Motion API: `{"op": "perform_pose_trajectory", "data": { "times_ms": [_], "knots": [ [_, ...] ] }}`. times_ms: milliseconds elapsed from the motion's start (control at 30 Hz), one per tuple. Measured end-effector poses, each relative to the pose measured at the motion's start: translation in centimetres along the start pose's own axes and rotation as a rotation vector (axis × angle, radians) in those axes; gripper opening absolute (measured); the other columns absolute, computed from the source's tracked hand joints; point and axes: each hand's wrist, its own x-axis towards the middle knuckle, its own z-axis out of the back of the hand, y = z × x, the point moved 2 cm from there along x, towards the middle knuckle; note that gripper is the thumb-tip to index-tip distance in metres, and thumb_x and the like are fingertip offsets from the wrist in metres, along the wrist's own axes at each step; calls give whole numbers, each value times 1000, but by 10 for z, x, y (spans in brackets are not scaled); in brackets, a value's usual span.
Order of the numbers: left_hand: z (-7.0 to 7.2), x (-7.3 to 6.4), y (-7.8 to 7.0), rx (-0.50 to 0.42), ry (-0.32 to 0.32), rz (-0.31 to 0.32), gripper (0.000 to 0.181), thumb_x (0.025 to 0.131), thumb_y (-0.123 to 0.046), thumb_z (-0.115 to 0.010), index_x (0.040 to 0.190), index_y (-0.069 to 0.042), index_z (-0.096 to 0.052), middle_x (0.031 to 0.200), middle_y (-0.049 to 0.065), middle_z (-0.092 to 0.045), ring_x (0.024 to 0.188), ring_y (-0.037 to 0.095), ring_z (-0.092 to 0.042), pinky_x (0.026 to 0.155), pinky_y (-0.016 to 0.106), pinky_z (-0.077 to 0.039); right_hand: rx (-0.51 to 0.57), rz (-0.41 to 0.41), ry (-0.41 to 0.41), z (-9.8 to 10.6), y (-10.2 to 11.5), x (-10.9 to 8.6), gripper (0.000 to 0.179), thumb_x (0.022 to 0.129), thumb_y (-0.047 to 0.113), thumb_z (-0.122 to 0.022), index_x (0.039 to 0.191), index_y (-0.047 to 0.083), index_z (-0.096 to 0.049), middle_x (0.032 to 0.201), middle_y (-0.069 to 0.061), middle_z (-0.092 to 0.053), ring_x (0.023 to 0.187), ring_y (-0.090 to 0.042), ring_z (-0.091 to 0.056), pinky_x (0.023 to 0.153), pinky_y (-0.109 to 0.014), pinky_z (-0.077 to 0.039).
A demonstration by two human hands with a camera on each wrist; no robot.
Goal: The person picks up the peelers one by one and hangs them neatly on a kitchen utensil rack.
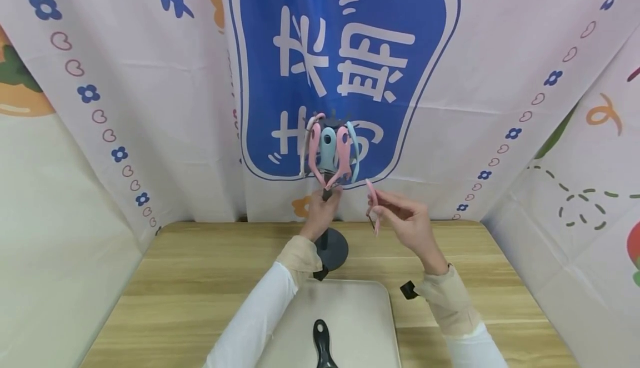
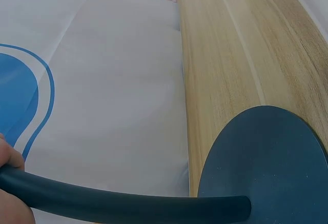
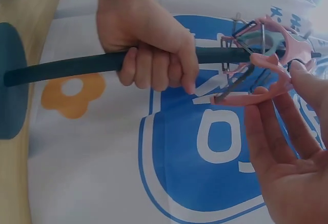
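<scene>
A dark stand with a round base rises at the back of the table. My left hand grips its pole, the fingers wrapped round it just below the hanging tools. From the stand's top hang several peelers, among them a pink peeler and a light blue peeler. To the right of them, my right hand pinches another pink peeler between thumb and fingers, its metal blade showing. In the right wrist view this peeler overlaps the hanging ones.
A cream tray lies at the table's front, with a black-handled tool on it, partly cut off by the frame. A small black object is beside my right wrist. Printed cloth hangs behind the wooden table.
</scene>
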Motion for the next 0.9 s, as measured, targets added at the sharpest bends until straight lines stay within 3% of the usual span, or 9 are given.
{"op": "perform_pose_trajectory", "data": {
  "times_ms": [233, 633, 900],
  "knots": [
    [-2, -1, 1, -3, -3, 15, 56, 112, -35, -56, 62, -13, -42, 52, -8, -35, 45, 11, -28, 46, 28, -25, 22, -23, -88, 4, 1, 15, 35, 97, -12, -70, 131, -13, -66, 119, -3, -80, 109, -16, -78, 93, -30, -61],
    [0, -2, 0, 0, -1, 7, 54, 112, -32, -56, 63, -14, -44, 53, -8, -37, 45, 11, -30, 47, 28, -25, 0, -75, -252, 2, -4, 40, 31, 101, 2, -71, 132, -5, -71, 119, -7, -80, 108, -14, -78, 95, -26, -59],
    [1, 0, 1, -3, 3, -2, 53, 112, -32, -55, 63, -14, -43, 53, -8, -37, 45, 11, -30, 47, 27, -25, -8, -154, -340, -3, -4, 56, 31, 105, 14, -70, 133, 1, -73, 116, 4, -81, 105, -13, -77, 90, -23, -58]
  ]
}}
